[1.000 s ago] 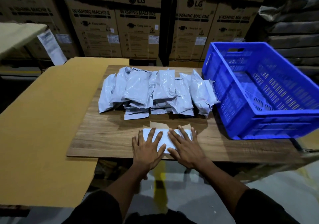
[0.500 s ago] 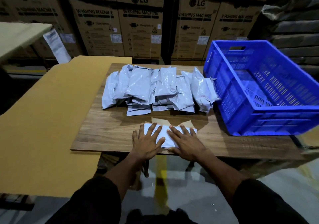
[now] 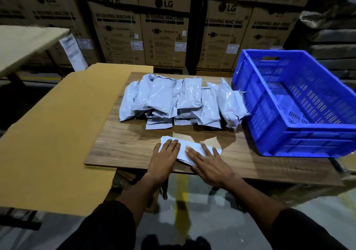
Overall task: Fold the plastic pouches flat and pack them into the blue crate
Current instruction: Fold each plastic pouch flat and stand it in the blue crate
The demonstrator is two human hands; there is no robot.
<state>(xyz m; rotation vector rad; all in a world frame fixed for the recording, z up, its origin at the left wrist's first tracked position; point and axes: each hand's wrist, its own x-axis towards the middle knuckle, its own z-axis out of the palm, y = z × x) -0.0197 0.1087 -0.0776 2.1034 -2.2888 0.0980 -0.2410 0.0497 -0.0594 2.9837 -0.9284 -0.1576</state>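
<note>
A folded grey plastic pouch is pressed flat at the near edge of the table by the left hand and right hand, fingers straight and slightly spread. Once released, the slick film could spring open or be dragged off the edge.

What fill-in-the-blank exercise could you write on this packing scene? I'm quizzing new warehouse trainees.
1. Both hands, the left hand and the right hand, press flat on one ____ pouch at the near edge of the wooden board.
2. The blue crate stands on the ____ side of the board.
3. The pile of pouches lies ____ the pressed pouch, farther from the person.
4. Inside, the crate holds ____ pouches.

Missing words: folded; right; behind; no
</note>
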